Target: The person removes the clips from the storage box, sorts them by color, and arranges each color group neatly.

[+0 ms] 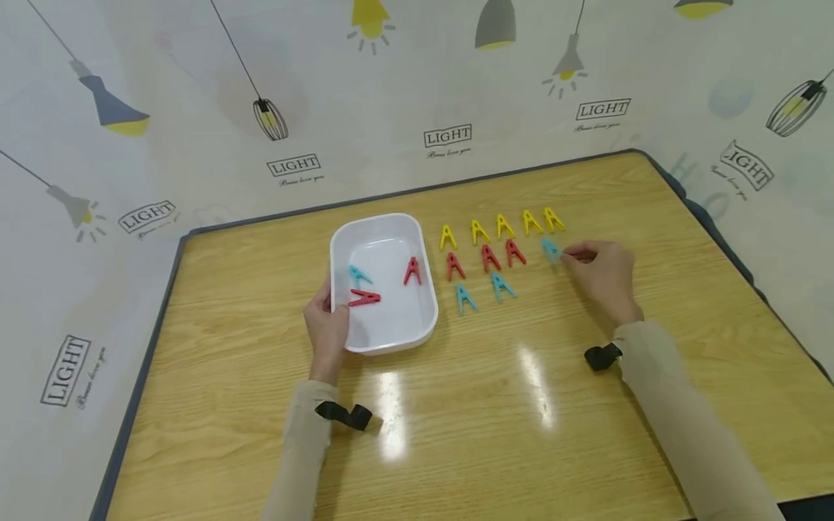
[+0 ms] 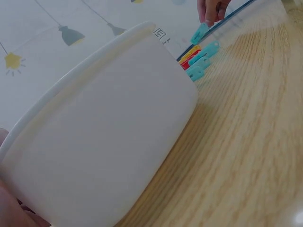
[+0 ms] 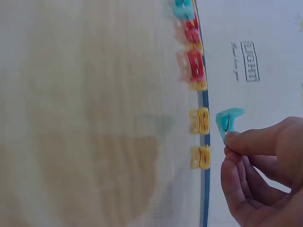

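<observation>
My left hand point(image 1: 328, 325) grips the near left side of a white plastic tray point(image 1: 384, 336), its thumb at the rim. Inside the tray lie a blue clothespin point(image 1: 359, 276) and two red clothespins, one near the left wall point(image 1: 365, 297) and one near the right point(image 1: 412, 270). Between thumb and fingertips, my right hand point(image 1: 604, 278) pinches another blue clothespin point(image 1: 552, 250), to the right of the red row. The right wrist view shows this blue clothespin point(image 3: 227, 124) at the thumb tip, apart from the tabletop.
Right of the tray stand rows of clothespins: several yellow point(image 1: 504, 226) at the back, three red point(image 1: 491, 258) in the middle, two blue point(image 1: 502, 286) in front. The wooden table point(image 1: 495, 449) meets a lamp-patterned wall point(image 1: 365, 94) behind.
</observation>
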Motion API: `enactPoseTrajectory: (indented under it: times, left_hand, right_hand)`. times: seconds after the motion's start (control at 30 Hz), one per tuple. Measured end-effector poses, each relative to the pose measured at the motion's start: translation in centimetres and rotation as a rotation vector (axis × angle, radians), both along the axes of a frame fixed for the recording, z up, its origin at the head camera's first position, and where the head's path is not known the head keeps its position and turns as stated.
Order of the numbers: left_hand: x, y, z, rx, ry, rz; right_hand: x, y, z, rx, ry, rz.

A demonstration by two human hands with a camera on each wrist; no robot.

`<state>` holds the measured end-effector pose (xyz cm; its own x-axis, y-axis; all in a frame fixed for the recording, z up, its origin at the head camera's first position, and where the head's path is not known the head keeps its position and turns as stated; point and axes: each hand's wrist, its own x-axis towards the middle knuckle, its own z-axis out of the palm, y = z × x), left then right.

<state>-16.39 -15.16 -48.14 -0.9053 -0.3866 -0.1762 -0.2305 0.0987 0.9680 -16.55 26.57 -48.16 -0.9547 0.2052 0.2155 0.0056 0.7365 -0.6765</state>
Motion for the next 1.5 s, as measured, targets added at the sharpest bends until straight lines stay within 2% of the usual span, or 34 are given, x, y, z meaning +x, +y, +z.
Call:
enactPoseTrajectory:
  times: [0.3,0.53,0.67,0.83,1.17,1.3,1.4,1.5]
  left_hand:
    - [0.0,-0.3,0.1,-0.004,0.016,0.006]
    - [-0.1,-0.5,0.3,-0.013,0.007,0.005]
    - [-0.2,-0.5,0.3,-0.012,0.004,-0.001]
    - [-0.1,-0.5,0.4,-0.006,0.009,-0.002]
    - [0.0,-0.5,0.0,0.005,0.016,-0.002]
    - [-0.1,-0.4,-0.1,0.012,0.018,-0.006]
    - [-0.1,-0.2,-0.1,0.015,0.025,-0.006]
    - [-0.1,-0.1,0.0,0.017,0.032,-0.009]
  right_hand:
    - [2.3,-2.9,0.0,0.022,0.041,0.105]
    - [2.6,-3.8,-0.5,0.024,-0.001,0.151]
    - [2.5,-4.1,-0.2,0.018,-0.015,0.157]
    - [1.7,-5.3,1.5,0.01,0.003,0.178]
    - [-1.4,-10.2,5.8,-0.073,0.007,0.271]
    - [-2.5,-12.7,7.1,-0.116,-0.015,0.316]
    - [-3.2,-14.6,8.0,-0.141,-0.061,0.343]
    - [-3.9,-16.4,8.6,-0.14,-0.077,0.373]
